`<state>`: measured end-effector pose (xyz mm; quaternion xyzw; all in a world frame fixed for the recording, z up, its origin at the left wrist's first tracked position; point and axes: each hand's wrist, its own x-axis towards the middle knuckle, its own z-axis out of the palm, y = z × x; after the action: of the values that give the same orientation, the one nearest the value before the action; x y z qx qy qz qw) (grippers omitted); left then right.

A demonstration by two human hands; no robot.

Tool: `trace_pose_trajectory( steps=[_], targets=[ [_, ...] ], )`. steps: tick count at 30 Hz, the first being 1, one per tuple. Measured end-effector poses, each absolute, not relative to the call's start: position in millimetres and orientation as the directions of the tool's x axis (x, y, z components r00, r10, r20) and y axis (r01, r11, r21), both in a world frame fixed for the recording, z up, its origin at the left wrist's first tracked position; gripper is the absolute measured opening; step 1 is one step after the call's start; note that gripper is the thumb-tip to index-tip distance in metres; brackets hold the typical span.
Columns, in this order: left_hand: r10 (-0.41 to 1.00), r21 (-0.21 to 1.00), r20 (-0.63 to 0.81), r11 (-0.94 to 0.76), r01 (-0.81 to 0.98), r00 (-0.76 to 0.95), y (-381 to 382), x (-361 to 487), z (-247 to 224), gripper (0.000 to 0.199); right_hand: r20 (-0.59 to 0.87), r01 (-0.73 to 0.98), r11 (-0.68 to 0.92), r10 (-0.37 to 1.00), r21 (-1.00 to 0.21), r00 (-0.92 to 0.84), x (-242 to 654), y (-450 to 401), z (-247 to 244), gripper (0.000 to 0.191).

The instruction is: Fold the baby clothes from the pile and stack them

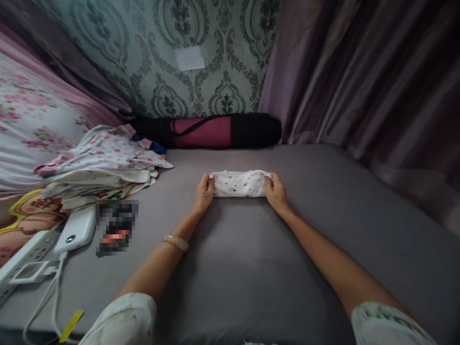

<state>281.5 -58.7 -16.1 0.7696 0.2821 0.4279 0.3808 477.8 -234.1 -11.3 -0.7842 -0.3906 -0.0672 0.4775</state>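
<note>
A white cloth garment (240, 184) with small brown specks is folded into a flat, wide bundle at the middle of the grey sheet. My left hand (205, 192) is closed on its left end, thumb toward the top edge. At the opposite end my right hand (276, 191) grips it in the same way. The bundle's lower edge looks straight, and its upper edge shows a loose fold. I cannot tell whether it touches the sheet or hangs just above. The fingers behind the cloth are hidden.
To the left lies a pile of printed clothes (115, 153). Nearer are a white power bank (77, 227), a power strip (30, 251), cables and a yellow strip (72, 326). A black and maroon long bag (204, 132) lies along the wall. Curtains (345, 72) hang at right.
</note>
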Motion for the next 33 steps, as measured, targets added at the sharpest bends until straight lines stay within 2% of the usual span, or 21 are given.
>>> trace_pose_trajectory(
  steps=[9,15,21,28,33],
  targets=[
    [0.782,0.772,0.464,-0.587,0.243,0.416,-34,307,-36,0.024,0.386,0.658,-0.433,0.562,-0.616,0.732,495,-218,-15,0.039],
    [0.825,0.706,0.343,-0.542,0.456,0.449,-28,314,-34,0.026,0.233,0.606,-0.631,0.574,-0.485,0.785,496,-214,-11,0.038],
    [0.853,0.637,0.237,-0.498,0.588,0.466,-30,316,-25,0.027,0.135,0.574,-0.722,0.571,-0.386,0.81,497,-209,-5,0.038],
    [0.871,0.518,0.138,-0.47,0.715,0.472,-28,319,-18,0.025,0.078,0.523,-0.764,0.537,-0.378,0.84,498,-205,-1,0.037],
    [0.892,0.486,0.106,-0.431,0.76,0.439,-28,318,-13,0.031,0.038,0.462,-0.794,0.488,-0.396,0.872,502,-202,2,0.037]
  ],
)
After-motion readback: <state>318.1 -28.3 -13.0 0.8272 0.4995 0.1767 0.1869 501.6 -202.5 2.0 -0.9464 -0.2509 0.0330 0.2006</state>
